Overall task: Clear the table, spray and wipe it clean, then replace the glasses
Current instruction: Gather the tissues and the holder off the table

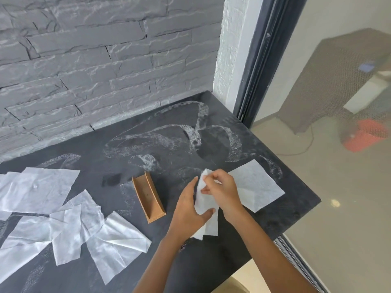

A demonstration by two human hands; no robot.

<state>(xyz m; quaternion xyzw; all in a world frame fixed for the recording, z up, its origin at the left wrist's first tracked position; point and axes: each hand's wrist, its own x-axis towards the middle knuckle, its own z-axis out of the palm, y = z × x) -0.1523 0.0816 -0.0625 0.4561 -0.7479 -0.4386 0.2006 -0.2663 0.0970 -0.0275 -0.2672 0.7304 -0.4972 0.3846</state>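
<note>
You are holding a white wipe (204, 205) in both hands, just above the near right part of the dark counter (292, 210). Your left hand (188, 210) is gripping the wipe from the left, its thumb lying across the lower part of the sheet and its fingers reaching up along the wipe's left edge. Your right hand (224, 191) is pinching the upper part of the wipe with curled fingers (214, 176). The wipe's bottom corners are hanging down toward the counter below your left hand. A second flat wipe (256, 185) is lying spread out on the counter just beyond and to the right of your right hand, partly hidden by it. A brown wooden holder (148, 196) is sitting just left of your left hand, apart from it. Several loose wipes (69, 220) are lying overlapped and creased across the left side of the counter. Pale curved smears (190, 134) are showing across the far half of the counter. A grey stone wall (105, 60) is running along the counter's far edge, and a window (317, 144) is standing along its right edge.
</note>
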